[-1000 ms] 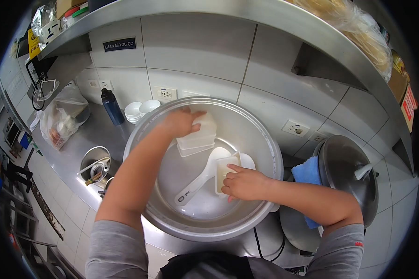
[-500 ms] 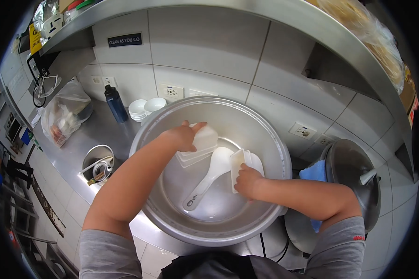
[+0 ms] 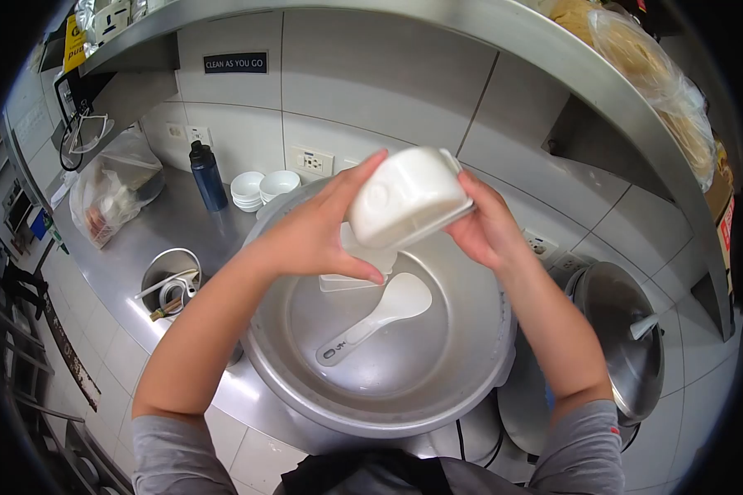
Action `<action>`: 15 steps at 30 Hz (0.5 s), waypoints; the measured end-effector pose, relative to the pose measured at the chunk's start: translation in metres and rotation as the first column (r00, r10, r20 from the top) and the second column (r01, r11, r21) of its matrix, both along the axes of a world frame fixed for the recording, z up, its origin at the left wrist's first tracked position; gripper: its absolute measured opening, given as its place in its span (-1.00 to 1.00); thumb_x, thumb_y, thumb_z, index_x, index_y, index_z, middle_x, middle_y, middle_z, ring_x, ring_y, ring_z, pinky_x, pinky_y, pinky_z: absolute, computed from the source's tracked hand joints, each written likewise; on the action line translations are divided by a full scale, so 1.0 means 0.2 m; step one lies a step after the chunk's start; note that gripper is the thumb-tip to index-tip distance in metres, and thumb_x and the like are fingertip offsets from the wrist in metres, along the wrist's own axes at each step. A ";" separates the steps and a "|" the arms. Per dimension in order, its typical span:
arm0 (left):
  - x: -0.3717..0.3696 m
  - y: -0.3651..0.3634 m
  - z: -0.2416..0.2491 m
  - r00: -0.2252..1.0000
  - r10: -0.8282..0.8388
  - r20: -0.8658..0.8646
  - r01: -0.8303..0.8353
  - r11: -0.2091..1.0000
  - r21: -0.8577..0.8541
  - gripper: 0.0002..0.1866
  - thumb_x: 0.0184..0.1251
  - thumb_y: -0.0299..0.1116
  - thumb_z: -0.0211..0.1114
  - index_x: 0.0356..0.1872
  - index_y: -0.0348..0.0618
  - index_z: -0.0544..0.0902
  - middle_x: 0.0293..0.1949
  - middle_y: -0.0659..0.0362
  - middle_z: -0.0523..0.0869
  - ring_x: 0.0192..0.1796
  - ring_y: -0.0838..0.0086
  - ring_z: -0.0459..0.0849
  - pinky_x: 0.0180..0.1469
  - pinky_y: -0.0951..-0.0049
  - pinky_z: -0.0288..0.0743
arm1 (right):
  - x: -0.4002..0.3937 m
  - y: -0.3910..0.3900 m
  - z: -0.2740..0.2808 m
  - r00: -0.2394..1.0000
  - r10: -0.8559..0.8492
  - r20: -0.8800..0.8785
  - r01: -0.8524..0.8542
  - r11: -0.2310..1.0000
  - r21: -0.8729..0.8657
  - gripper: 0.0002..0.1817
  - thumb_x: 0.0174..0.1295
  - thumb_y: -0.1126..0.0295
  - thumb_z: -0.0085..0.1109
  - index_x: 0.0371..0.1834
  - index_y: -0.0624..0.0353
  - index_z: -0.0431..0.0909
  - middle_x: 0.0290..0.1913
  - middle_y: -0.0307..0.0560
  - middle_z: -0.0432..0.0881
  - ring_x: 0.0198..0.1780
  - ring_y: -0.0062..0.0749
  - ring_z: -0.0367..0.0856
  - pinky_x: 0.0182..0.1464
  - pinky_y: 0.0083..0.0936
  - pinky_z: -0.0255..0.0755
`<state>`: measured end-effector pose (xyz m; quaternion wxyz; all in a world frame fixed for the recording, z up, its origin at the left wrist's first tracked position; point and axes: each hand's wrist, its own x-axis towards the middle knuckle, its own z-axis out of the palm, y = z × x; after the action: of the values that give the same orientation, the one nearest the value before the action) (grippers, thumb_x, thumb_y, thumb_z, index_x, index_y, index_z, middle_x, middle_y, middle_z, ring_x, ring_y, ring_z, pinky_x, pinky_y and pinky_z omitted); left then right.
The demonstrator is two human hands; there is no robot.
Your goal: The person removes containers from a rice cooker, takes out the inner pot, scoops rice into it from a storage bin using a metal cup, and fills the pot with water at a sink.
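Note:
A white plastic container (image 3: 409, 194), perhaps several nested, is tilted in the air above a large round metal basin (image 3: 479, 371). My right hand (image 3: 489, 223) grips its right edge. My left hand (image 3: 326, 223) is at its left side, fingers spread and thumb apart below; whether the fingers touch it is hard to tell. Inside the basin, a white rice paddle (image 3: 380, 318) lies on the bottom. Another white container (image 3: 351, 283) rests beside it, partly hidden by my left hand.
Left of the basin stand white bowls (image 3: 248, 190), a blue bottle (image 3: 208, 177), a plastic bag (image 3: 115, 190) and a metal pot with utensils (image 3: 172, 285). A lidded metal pot (image 3: 623, 346) is at the right. A metal shelf (image 3: 437, 15) hangs overhead.
My right hand has lifted white containers out of the basin. My left hand has let go of the containers on the left and moved up beside the raised one.

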<state>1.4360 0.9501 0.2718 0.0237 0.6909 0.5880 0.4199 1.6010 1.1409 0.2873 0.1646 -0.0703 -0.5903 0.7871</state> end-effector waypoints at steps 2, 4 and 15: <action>0.02 0.02 0.01 0.994 0.113 0.000 -0.113 0.994 -0.005 0.12 -0.15 -0.29 0.52 0.48 0.06 -0.01 0.29 -0.08 0.29 0.29 0.04 0.34 0.25 0.23 0.34 | -0.08 -0.05 -0.05 0.984 -0.030 -0.174 -0.022 0.957 -0.290 -0.56 0.39 0.16 -0.05 0.21 0.21 0.34 0.18 -0.03 0.46 0.25 -0.28 0.39 0.29 -0.25 0.24; -0.02 0.05 0.03 0.979 0.201 -0.012 -0.201 0.980 -0.003 0.06 -0.16 -0.36 0.50 0.45 0.03 0.07 0.05 -0.07 0.45 0.07 0.05 0.47 0.20 0.22 0.36 | -0.17 -0.03 -0.17 0.986 -0.127 -0.107 0.089 0.949 -0.302 -0.56 0.37 0.20 -0.03 0.21 0.21 0.35 0.20 0.00 0.44 0.25 -0.24 0.38 0.29 -0.24 0.24; -0.24 0.20 -0.33 0.974 0.211 -0.085 -0.224 0.829 -0.512 0.08 -0.09 -0.28 0.51 0.47 0.07 0.00 0.27 -0.17 0.31 0.34 -0.01 0.29 0.35 0.20 0.24 | -0.04 -0.30 -0.78 0.886 -0.045 0.462 -0.453 -0.300 0.839 -0.61 -0.04 0.40 0.30 -0.06 0.15 0.57 -0.01 0.00 0.56 0.00 -0.17 0.57 0.04 -0.22 0.42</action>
<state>1.3872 0.9910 0.2065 0.1539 0.5924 0.7543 0.2374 1.5925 1.0806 0.1305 -0.0855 0.0701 -0.9939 0.0030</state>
